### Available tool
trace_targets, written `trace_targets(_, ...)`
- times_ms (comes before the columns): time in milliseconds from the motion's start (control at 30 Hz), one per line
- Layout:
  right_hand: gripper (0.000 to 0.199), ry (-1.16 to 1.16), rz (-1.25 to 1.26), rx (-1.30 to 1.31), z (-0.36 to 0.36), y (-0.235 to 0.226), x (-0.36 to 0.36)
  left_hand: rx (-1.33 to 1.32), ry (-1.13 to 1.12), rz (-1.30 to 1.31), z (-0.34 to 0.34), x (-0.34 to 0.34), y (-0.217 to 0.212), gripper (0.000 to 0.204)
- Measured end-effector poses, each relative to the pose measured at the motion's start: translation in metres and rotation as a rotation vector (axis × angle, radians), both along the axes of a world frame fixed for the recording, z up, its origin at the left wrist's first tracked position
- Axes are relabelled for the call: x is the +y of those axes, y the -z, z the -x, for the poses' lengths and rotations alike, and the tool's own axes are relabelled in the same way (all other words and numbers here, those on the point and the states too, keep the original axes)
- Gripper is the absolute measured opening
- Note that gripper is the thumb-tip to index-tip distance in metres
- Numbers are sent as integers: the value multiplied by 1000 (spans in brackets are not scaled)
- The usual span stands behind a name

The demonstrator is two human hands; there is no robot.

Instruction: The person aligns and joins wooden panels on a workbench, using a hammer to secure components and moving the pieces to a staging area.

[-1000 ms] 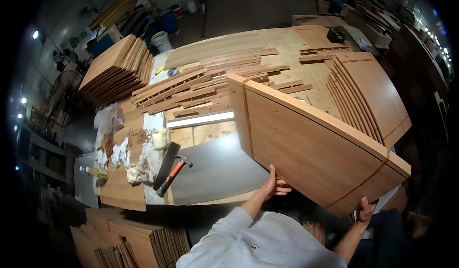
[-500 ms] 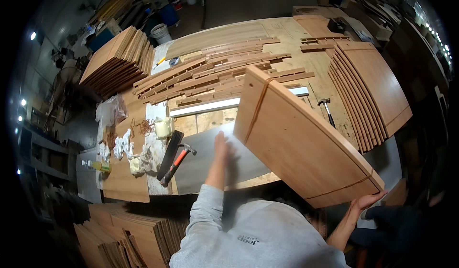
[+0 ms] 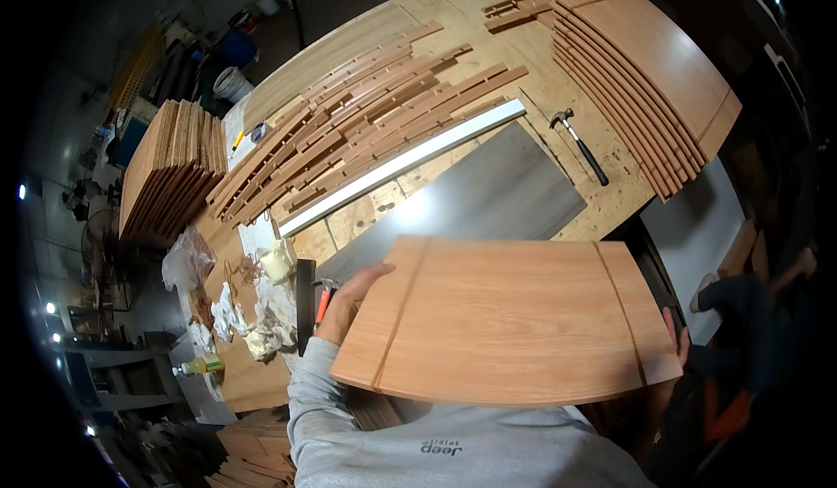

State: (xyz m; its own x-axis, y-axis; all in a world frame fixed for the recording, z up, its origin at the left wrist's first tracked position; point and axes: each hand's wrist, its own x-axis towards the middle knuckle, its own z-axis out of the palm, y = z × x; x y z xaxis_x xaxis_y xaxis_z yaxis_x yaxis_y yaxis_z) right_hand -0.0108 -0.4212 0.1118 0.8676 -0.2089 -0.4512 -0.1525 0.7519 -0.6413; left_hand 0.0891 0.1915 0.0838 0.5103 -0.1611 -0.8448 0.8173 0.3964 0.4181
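Panel [image 3: 506, 318], curved wood with two grooves, now lies flat and face-up in front of my chest at the near edge of the workbench [image 3: 418, 187]; half a second ago it stood tilted on edge. My left hand [image 3: 349, 301] grips its left edge, fingers curled over the top, beside the red-handled hammer [image 3: 321, 305]. My right hand [image 3: 676, 340] holds the right edge, only fingertips showing.

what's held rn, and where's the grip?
The curved wooden panel, held at its two short ends: left hand on the left edge, right hand on the right edge.
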Motion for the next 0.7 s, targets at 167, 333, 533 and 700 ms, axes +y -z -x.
trace_targets(167, 72, -526, 453, 12, 15, 20, -15, -309, 199, -72, -29, 17, 27, 67)
trace_targets(333, 63, -375, 287, 76, 27, 101, -21, -605, 255, -379, -62, -21, -23, 81)
trace_targets(533, 78, 24, 619, 158, 48, 121, 0, -959, -2, -731, -48, -61, -55, 54)
trace_targets(700, 107, 343, 655, 361, 58, 135, 2, -1224, -280, -696, -33, -87, -98, 57)
